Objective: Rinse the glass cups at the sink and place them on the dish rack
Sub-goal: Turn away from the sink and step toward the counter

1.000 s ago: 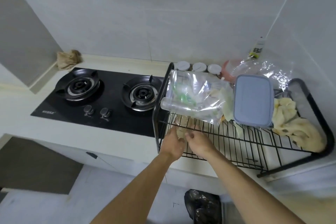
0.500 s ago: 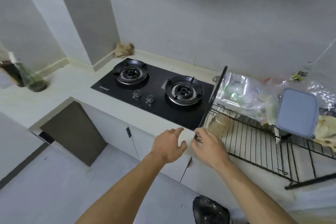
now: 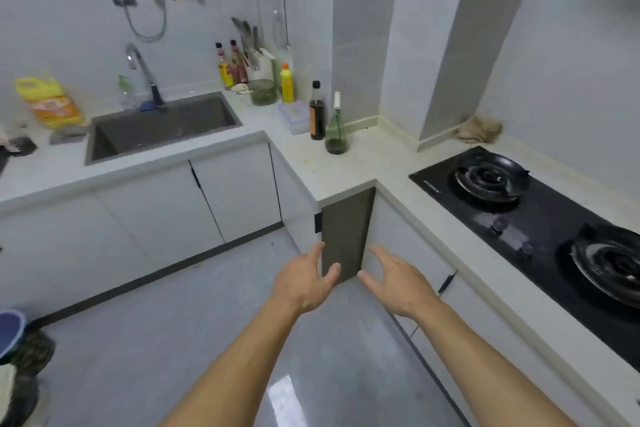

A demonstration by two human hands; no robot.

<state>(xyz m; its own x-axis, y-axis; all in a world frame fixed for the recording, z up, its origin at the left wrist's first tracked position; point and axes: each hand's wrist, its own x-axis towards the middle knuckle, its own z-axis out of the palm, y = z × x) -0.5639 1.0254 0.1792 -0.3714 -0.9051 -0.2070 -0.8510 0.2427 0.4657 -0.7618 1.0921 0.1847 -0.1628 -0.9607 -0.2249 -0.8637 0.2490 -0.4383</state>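
1. Hands: the left hand (image 3: 304, 282) and right hand (image 3: 398, 282) hang at lower centre of the frame, above the floor (image 3: 173, 340). Both have fingers spread and relaxed, hold nothing, and are apart from each other.
2. Task items: no glass cup is in either hand, and the dish rack is outside the frame. The sink (image 3: 104, 146) sits at upper left under the faucet (image 3: 142, 73).
3. Candidate: a greenish glass vessel (image 3: 264, 92) stands among the bottles (image 3: 232, 64) at upper centre. It is possibly a cup, but blur prevents confirmation.
4. Risk: reaching into that crowded cluster could topple a bottle.
5. Risk: the rack being out of sight suggests a carry, and a wet glass could slip and break on the floor.
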